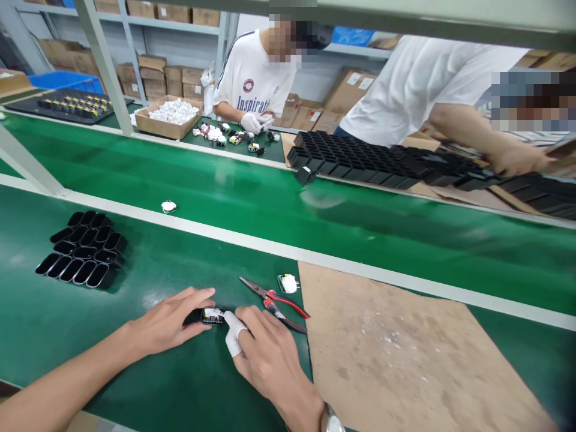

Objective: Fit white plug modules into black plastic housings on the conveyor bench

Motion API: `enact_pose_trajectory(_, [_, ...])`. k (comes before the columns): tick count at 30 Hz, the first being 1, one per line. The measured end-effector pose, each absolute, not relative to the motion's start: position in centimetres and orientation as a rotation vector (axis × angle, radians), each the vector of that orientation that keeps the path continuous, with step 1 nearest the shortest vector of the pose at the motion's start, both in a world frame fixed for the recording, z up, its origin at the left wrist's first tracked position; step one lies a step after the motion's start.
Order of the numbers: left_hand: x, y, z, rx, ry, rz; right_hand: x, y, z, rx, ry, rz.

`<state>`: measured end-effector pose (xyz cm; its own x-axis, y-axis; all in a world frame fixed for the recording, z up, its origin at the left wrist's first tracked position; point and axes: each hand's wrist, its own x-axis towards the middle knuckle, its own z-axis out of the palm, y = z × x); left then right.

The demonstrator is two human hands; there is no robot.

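Black case [194, 316] just above the near green bench [148, 384], near centre, between the two hands; whether it rests on the surface, cannot tell. White-topped circuit board [212, 315] shows in its opening, a row of fine pins along the near side.

Left hand [168, 324] pinches the case, thumb on the near side, fingers on the far. Right hand [270, 348] comes in from the right, white finger covers [234, 329] on thumb and forefinger, the forefinger's tip at the right end of case and board. Pinching or only pressing there: cannot tell.

Step in hand, as I read it: settling the board into the case. Next move would seem to call for an even push on the board while the left hand steadies the shell, minding the pins and any catch at the rim.

Just right and far of the hands: red-handled pliers [272, 296], jaws pointing left. Beside them a loose white-topped board [288, 283], then a stained cardboard sheet [396, 354] at right. Left, well apart: a cluster of black cases [85, 252], openings up. Farther, on the belt [234, 210], a single board [168, 206]. Beyond it, a co-worker's gloved hands [256, 122] over loose parts.
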<state>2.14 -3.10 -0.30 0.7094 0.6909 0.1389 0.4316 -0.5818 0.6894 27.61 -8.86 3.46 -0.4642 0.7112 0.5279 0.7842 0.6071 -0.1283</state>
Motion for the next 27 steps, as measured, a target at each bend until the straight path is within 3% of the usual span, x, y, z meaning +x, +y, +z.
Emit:
enact_pose_trajectory(7, [1.9,-2.8,0.4,2.300,0.839,0.581,28.8,-8.0,1.9,-1.398,-2.199,-0.217])
enact_pose_trajectory(12, [1.9,-2.2,1.2,2.404,0.550,0.837,28.8,-7.7,1.0,-1.499,-2.300,-0.166])
enact_pose_trajectory(20, [2.4,-2.0,1.2,2.388,0.452,0.911,27.9,-8.2,2.2,-1.103,-2.235,0.127])
enact_pose_trajectory(27, [2.7,-1.7,0.2,2.027,0.732,0.980,27.5,-7.9,2.1,-1.043,-2.134,0.056])
